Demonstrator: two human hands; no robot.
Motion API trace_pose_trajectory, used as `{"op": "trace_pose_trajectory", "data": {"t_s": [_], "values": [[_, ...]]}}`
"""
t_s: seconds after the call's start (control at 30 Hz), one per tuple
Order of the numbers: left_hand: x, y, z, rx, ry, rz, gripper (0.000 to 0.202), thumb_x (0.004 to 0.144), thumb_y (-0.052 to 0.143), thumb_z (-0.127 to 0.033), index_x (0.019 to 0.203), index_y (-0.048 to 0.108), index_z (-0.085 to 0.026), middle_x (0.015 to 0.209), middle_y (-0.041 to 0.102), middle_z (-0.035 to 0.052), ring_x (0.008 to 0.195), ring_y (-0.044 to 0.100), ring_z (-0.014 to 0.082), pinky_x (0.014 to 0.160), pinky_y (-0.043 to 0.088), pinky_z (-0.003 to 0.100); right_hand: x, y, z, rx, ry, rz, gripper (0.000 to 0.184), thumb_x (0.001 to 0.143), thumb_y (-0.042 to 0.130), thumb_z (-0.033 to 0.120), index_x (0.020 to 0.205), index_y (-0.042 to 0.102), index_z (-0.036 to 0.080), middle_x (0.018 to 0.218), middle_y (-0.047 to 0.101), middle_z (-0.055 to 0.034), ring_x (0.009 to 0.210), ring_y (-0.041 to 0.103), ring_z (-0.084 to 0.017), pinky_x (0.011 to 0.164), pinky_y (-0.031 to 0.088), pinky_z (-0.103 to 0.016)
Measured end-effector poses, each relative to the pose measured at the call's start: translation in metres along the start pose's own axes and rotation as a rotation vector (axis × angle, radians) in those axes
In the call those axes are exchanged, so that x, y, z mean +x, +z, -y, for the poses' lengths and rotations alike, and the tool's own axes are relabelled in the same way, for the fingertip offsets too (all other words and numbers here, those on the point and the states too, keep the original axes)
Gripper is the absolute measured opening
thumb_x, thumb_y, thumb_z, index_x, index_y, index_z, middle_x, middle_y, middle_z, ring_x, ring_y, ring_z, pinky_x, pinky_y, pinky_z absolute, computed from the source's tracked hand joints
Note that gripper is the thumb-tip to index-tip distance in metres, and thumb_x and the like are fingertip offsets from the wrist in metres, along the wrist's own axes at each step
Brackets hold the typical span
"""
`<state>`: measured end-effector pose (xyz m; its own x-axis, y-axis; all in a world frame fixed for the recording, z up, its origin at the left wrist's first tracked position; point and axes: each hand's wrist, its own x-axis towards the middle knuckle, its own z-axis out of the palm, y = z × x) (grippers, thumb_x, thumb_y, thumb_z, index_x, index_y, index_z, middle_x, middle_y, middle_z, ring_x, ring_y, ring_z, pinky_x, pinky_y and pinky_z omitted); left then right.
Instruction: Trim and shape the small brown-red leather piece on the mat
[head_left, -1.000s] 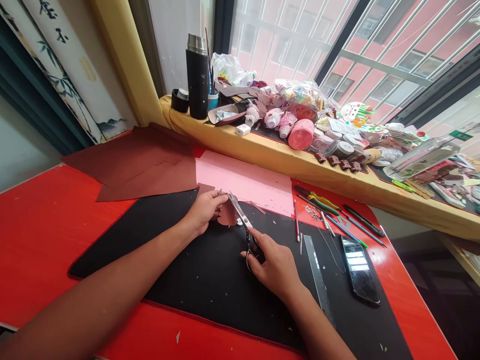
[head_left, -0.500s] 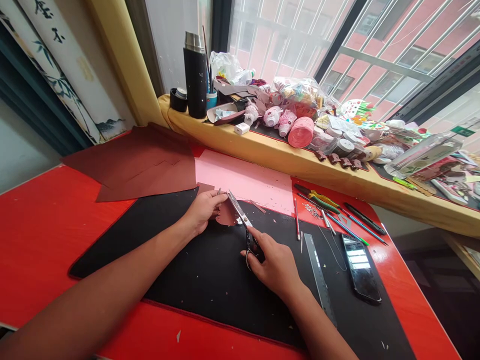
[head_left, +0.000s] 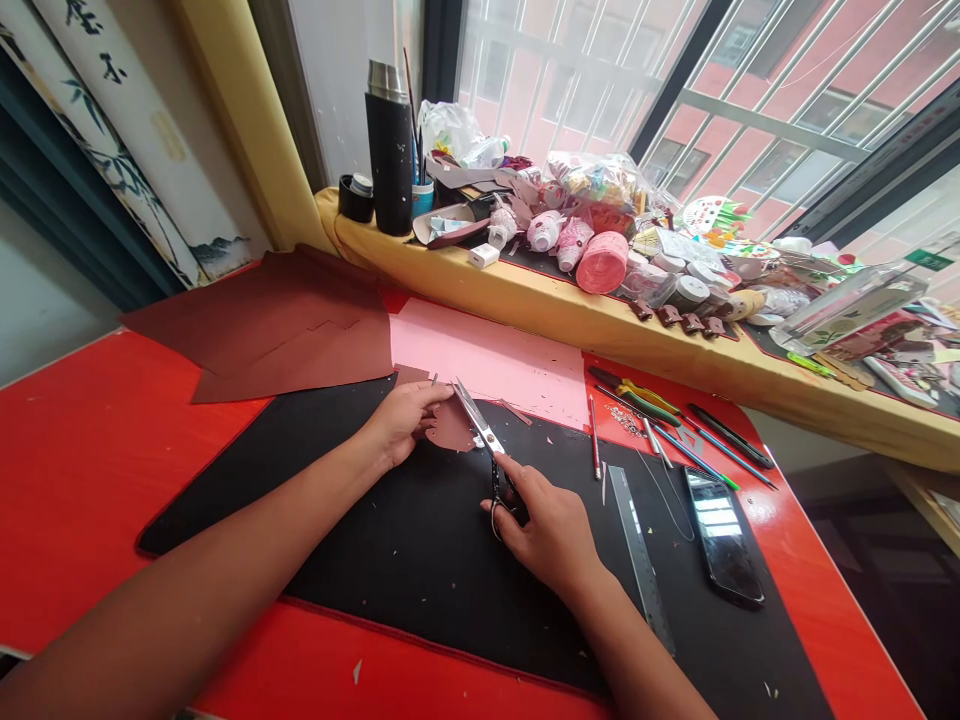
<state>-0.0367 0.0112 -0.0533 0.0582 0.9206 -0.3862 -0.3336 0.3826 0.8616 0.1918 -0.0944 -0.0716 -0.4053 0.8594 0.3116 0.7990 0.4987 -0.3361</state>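
Observation:
My left hand (head_left: 406, 420) pinches a small brown piece of paper (head_left: 452, 428) above the black mat (head_left: 420, 560). The paper's lower edge looks curved. My right hand (head_left: 544, 520) has its fingers in the handles of a pair of scissors (head_left: 487, 436), whose silver blades point up and left. Close to my left fingertips, the blade tips reach the paper's upper edge; whether they are cutting into it I cannot tell. A small white bit shows beside the blades. Behind my left hand lies another brown scrap (head_left: 412, 375).
Large brown sheets (head_left: 300, 320) lie at the back left, beside a pink sheet (head_left: 487, 355). To the right are a steel ruler (head_left: 640, 560), a phone (head_left: 724, 535), a red pencil (head_left: 595, 440) and pliers (head_left: 645, 398). A black flask (head_left: 390, 165) stands on the cluttered sill.
My left hand has shifted very slightly left with the brown paper. The scissors and my right hand stay almost in place.

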Motion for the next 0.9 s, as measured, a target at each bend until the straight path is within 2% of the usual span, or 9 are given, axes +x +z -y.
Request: {"op": "trace_pose_trajectory", "data": {"t_s": [0.47, 0.7, 0.9], "values": [[0.0021, -0.0001, -0.0007, -0.021, -0.027, -0.037, 0.026, 0.06, 0.084, -0.03, 0.071, 0.066, -0.014, 0.054, 0.048, -0.0066, 0.045, 0.037, 0.0043, 0.04, 0.021, 0.019, -0.0012, -0.0001, 0.0004, -0.007, -0.008, -0.002, 0.047, 0.1, 0.059, 0.036, 0.144, 0.054, 0.02, 0.089, 0.07, -0.0028, 0.075, 0.068, -0.017, 0.065, 0.045, -0.026], [0.0031, -0.0023, 0.0001, -0.023, -0.044, -0.025, 0.027, 0.062, 0.084, -0.031, 0.066, 0.061, -0.016, 0.052, 0.049, -0.0068, 0.043, 0.038, 0.0046, 0.04, 0.023, 0.02, -0.0011, 0.0013, -0.0006, -0.017, -0.016, -0.012, 0.046, 0.1, 0.061, 0.034, 0.143, 0.054, 0.021, 0.09, 0.071, -0.0025, 0.075, 0.068, -0.017, 0.063, 0.044, -0.026], [0.0027, -0.0032, -0.0002, -0.013, -0.045, -0.011, 0.027, 0.063, 0.085, -0.032, 0.069, 0.064, -0.015, 0.054, 0.05, -0.0065, 0.045, 0.04, 0.0051, 0.041, 0.024, 0.021, -0.0013, 0.0007, 0.0007, -0.043, -0.002, 0.012, 0.046, 0.099, 0.061, 0.034, 0.143, 0.056, 0.021, 0.092, 0.073, -0.0037, 0.074, 0.068, -0.016, 0.062, 0.044, -0.026]]}}
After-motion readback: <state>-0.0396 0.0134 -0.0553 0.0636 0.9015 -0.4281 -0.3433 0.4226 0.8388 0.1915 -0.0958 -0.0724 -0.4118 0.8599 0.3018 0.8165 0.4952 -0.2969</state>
